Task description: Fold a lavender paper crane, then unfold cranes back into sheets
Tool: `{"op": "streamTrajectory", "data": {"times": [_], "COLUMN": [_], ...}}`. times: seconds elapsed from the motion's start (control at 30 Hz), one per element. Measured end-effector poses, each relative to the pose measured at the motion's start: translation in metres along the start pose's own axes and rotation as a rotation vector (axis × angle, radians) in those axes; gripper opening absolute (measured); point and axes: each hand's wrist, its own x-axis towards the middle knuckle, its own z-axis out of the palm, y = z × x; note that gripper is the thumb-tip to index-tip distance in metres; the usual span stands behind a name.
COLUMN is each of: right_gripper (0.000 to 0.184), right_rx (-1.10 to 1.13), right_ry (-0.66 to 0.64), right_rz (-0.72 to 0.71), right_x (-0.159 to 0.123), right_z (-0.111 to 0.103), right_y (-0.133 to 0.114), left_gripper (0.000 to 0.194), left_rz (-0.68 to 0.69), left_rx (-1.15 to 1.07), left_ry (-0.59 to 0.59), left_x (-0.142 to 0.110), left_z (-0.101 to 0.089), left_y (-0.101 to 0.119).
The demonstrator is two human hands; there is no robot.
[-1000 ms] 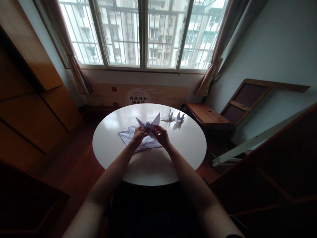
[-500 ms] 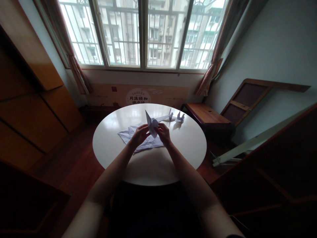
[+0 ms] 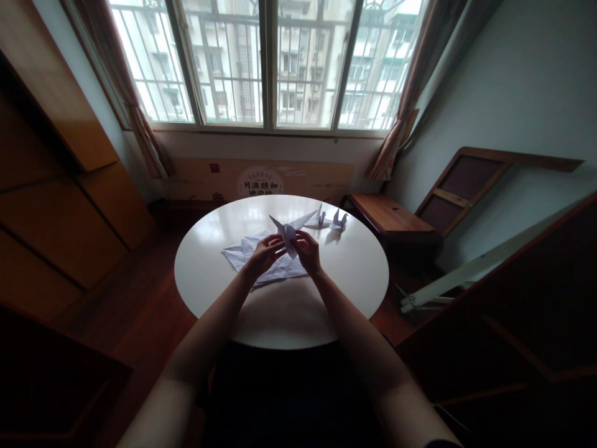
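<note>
A white paper crane (image 3: 290, 233) is held up above the table, its two wings spread out to the left and right. My left hand (image 3: 269, 250) grips it from the left with closed fingers. On the other side, my right hand (image 3: 307, 249) pinches the crane near its lower body. Below my hands lie creased white sheets of paper (image 3: 242, 254), partly hidden by the hands. Two more folded cranes stand at the far right of the tabletop: one crane (image 3: 321, 216) partly behind the held one's wing, and another crane (image 3: 339, 220) beside it.
The round white table (image 3: 205, 283) stands in front of me. Beyond it, a long printed box (image 3: 196, 174) lies under the barred window. A low wooden stool-like cabinet (image 3: 392, 214) is at the right, with a wooden frame (image 3: 466, 180) leaning on the wall.
The held crane's wings have spread: the left wing has tipped lower and outward, and the right wing now angles up to the right. Both hands keep hold in nearly the same place.
</note>
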Motion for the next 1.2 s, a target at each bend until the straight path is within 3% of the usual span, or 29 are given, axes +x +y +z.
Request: {"op": "streamTrajectory", "data": {"times": [0.43, 0.8, 1.03, 1.2], "right_gripper": [0.037, 0.040, 0.045, 0.046], "right_rx": [0.148, 0.496, 0.410, 0.309], "right_ry": [-0.026, -0.007, 0.041, -0.022], "right_rz": [0.121, 0.261, 0.294, 0.286], "right_x": [0.001, 0.004, 0.005, 0.004], "right_z": [0.000, 0.002, 0.000, 0.003], "right_y": [-0.004, -0.008, -0.001, 0.003], "left_gripper": [0.026, 0.023, 0.029, 0.032], "left_rz": [-0.030, -0.026, 0.041, 0.045], "left_rx": [-0.066, -0.150, -0.087, -0.001], "left_ry": [0.049, 0.013, 0.073, 0.079], "left_x": [0.000, -0.001, -0.001, 0.002], "left_z": [0.000, 0.001, 0.001, 0.000], "left_y": [0.001, 0.007, 0.006, 0.003]}}
